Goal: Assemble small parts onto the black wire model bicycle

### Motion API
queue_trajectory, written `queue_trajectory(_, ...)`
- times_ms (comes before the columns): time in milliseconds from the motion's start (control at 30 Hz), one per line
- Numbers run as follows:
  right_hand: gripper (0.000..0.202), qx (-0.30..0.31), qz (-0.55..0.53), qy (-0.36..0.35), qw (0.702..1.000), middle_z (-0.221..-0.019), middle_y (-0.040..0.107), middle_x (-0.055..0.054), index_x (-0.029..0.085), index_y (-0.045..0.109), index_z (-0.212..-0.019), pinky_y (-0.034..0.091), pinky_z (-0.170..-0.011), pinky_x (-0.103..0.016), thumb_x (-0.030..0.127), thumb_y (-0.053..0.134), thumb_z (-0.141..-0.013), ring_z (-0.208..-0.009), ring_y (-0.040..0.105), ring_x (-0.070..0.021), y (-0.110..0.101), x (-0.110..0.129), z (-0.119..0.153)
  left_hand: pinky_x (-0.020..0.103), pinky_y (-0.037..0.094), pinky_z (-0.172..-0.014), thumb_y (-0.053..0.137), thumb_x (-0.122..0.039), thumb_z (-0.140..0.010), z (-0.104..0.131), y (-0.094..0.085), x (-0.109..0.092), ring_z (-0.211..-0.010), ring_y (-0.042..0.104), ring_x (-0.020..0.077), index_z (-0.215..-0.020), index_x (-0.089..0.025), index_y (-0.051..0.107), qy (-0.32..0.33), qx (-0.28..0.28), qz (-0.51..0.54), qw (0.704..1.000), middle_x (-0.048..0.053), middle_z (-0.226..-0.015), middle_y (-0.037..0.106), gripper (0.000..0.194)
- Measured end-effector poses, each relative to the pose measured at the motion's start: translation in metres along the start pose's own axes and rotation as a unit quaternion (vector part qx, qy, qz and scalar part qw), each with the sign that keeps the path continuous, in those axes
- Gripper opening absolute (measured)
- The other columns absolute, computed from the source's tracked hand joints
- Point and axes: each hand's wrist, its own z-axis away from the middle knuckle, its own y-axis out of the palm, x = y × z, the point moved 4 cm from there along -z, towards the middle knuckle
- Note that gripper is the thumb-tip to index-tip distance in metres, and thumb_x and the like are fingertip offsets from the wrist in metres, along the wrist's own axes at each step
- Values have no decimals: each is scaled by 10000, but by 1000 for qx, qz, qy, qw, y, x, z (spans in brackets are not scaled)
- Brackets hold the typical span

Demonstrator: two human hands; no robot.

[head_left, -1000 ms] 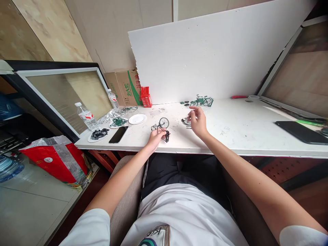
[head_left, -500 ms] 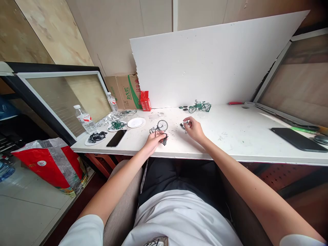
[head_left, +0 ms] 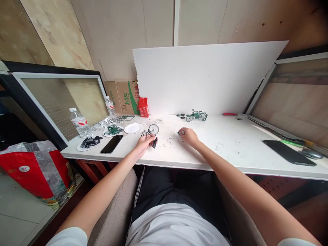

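My left hand point(head_left: 144, 145) is closed around a partly built black model bicycle point(head_left: 153, 129). Its spoked wheel stands up beyond my fingers, and part of the frame is hidden by them. To the right, my right hand point(head_left: 189, 136) rests low over the white table, fingers bent together at a small dark part point(head_left: 179, 133), most of which they cover. Thin loose bits point(head_left: 169, 140) lie between the two hands. Farther back stands a green and black model bicycle point(head_left: 196, 115), with small dark green pieces point(head_left: 182, 116) beside it.
On the left are plates with black parts point(head_left: 90, 142) and green parts point(head_left: 113, 130), a white plate point(head_left: 133, 128), a phone point(head_left: 112, 144), bottles point(head_left: 80, 122) and a red box point(head_left: 144, 107). A white board point(head_left: 210, 78) leans behind. A dark tablet-like slab point(head_left: 289, 152) lies right.
My right hand's fingers have come down and closed in on the small dark part. The left hand keeps hold of the model bicycle. The camera view has shifted slightly.
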Motion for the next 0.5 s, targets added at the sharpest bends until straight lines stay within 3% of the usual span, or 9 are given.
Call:
queue_trajectory(167,294,44,83,13,996,-1063,786,-124,208,771,-1132,444,-706,-271,329,526,-1023,-857,705,-218,17,3,-24,268,493,-692,900,-386,-711,-6,-3,4,-774,695,158,-983,-144,675,-3,8,-11,1000,53,-896,726,428)
queue_trajectory(500,254,71,144,-23,987,-1102,773,-156,185,787,-1110,467,-759,-296,276,579,-997,-917,717,-257,29,11,-41,276,496,-696,886,-414,-727,0,1,6,-794,681,170,-954,-139,684,29,15,-37,999,79,-903,737,410)
